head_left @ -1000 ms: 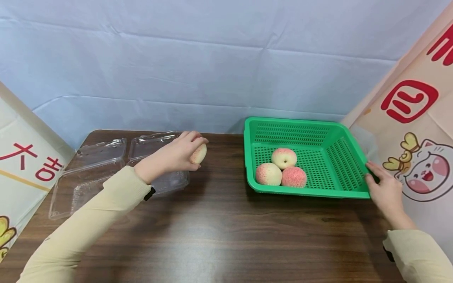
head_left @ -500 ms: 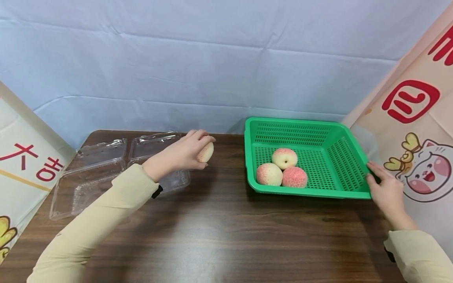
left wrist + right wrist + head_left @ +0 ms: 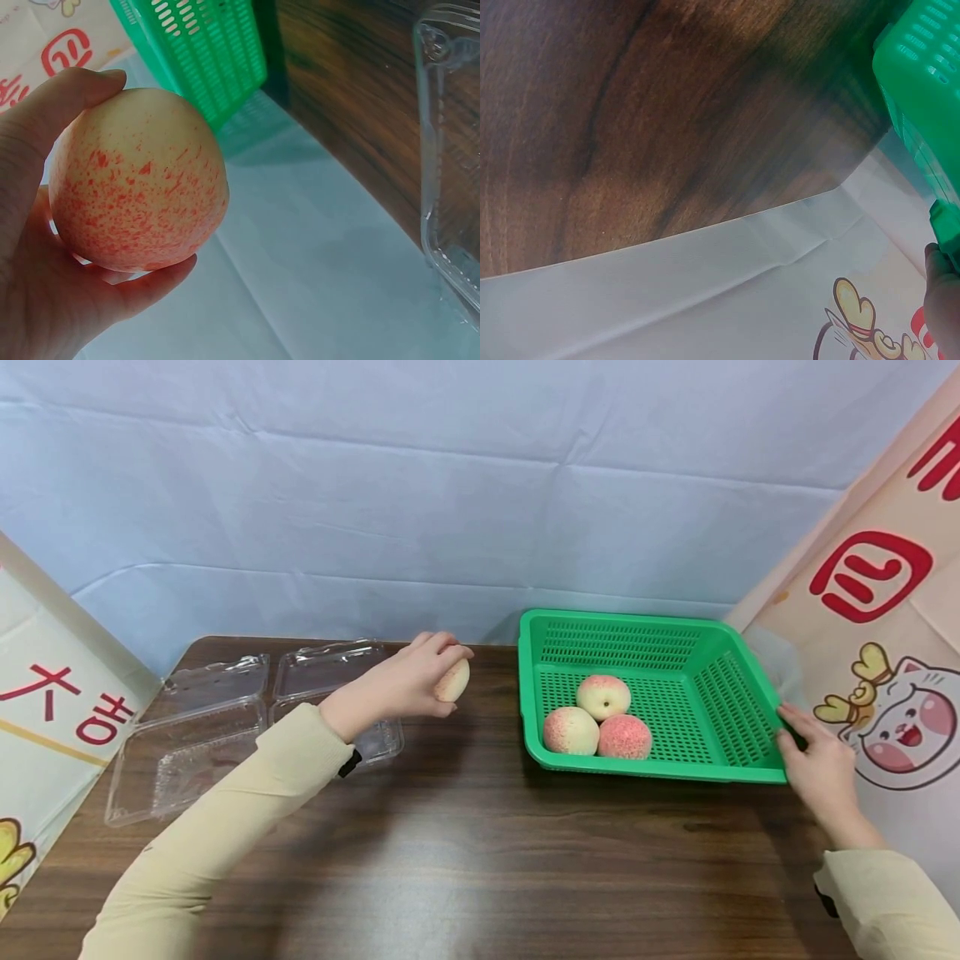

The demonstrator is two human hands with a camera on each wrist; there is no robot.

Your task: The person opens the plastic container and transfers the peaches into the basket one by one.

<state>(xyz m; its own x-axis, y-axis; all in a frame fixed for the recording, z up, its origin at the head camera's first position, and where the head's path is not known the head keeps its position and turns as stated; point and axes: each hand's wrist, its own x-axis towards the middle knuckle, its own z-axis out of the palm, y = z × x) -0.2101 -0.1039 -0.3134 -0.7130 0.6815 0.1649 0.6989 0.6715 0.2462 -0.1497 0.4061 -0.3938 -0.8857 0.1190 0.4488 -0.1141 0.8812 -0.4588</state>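
My left hand (image 3: pixel 408 681) holds a pale peach with red speckles (image 3: pixel 142 184), thumb on one side and fingers curled round the other. In the head view this hand is above the table between the clear plastic containers and the green basket (image 3: pixel 705 770). My right hand (image 3: pixel 821 768) grips the basket's right rim; in the right wrist view only part of that hand (image 3: pixel 943 304) shows at the edge. Three more peaches lie together in the basket's near left part: one pink-topped (image 3: pixel 603 697), one pale (image 3: pixel 571 732), one redder (image 3: pixel 625 737).
Two clear plastic containers, a left one (image 3: pixel 180 752) and a right one (image 3: pixel 330 672), lie with raised lids on the table's left. The brown wooden table (image 3: pixel 480 860) meets a pale cloth (image 3: pixel 375 485) at the back. Printed sheets (image 3: pixel 885 610) flank it.
My left hand has moved to the right with the peach, away from the containers and nearer the basket. My right hand stays on the basket rim.
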